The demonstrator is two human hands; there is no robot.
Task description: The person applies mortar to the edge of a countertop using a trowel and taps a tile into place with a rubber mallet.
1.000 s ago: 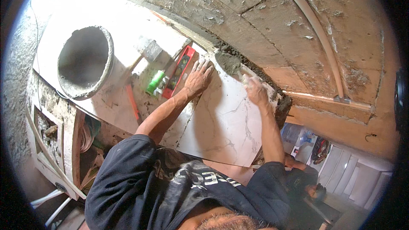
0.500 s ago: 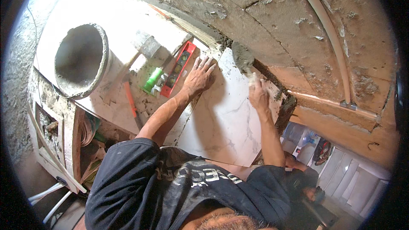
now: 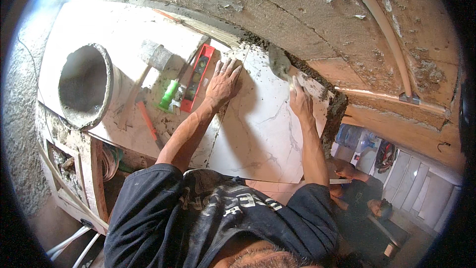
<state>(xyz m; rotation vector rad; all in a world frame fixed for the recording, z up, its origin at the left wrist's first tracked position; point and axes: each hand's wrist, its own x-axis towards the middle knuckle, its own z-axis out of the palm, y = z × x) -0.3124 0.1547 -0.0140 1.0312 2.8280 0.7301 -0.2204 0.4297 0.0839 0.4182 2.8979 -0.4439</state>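
A rough, mortar-spattered wall (image 3: 307, 20) fills the far side, with a pale pipe (image 3: 379, 22) curving down it. Below runs a tiled counter (image 3: 111, 126), its far-left part washed out by glare. Down at the right, past the counter's end, is a co-worker (image 3: 364, 196) in dark clothing. The marble-patterned tile (image 3: 263, 124) lies flat at the counter's right end, directly in front of the person, crumbs scattered across it. A mortar-caked bucket (image 3: 101, 69) takes up the counter's left. A ridge of dark mortar (image 3: 310, 73) stands between the tile's far edge and the wall, bounding the working side. A clear blue water jug (image 3: 348, 136) sits beyond the right end.

The left hand (image 3: 223, 82) rests palm down beside the tile's left seam, fingers straight and slightly spread, gripping nothing. The right hand (image 3: 301, 98) has its fingers closed round a trowel (image 3: 279, 63), the blade at the mortar.

Crowding the left hand is a red spirit level (image 3: 198, 77); farther left are a wooden-handled mallet (image 3: 161, 58), an orange-handled tool (image 3: 147, 120) and a green plastic item (image 3: 169, 93) with small white pieces (image 3: 174, 104) against it.
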